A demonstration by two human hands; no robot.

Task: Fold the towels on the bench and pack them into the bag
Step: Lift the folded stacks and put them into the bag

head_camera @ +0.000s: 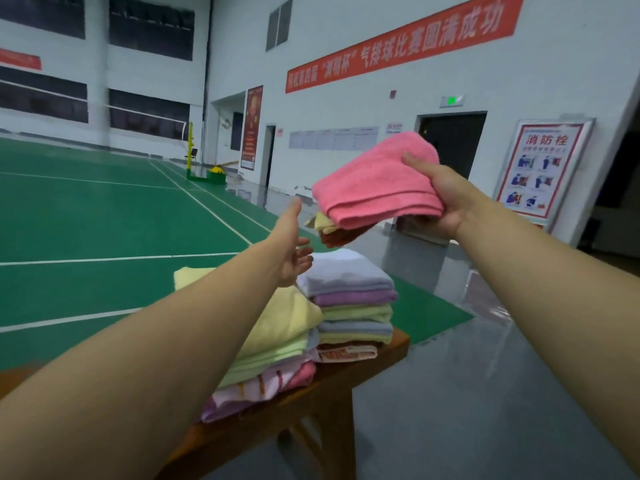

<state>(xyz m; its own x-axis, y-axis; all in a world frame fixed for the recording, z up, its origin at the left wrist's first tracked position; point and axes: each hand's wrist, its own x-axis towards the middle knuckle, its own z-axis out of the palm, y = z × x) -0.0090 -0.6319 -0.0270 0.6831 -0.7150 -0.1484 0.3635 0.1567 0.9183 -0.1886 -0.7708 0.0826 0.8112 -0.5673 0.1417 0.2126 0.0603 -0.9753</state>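
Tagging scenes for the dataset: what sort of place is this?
Likely an indoor sports hall: green court floor with white boundary lines, a net post at the far end, and a red banner on the wall. Towels sit on a wooden bench.

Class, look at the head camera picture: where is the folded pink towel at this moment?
The folded pink towel is held up in the air by the right hand, right of centre in the head view, above the neat stack of folded towels on the wooden bench.

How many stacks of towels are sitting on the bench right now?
2: a neat folded stack at the bench's far end, a looser pile nearer, partly hidden by the left arm.
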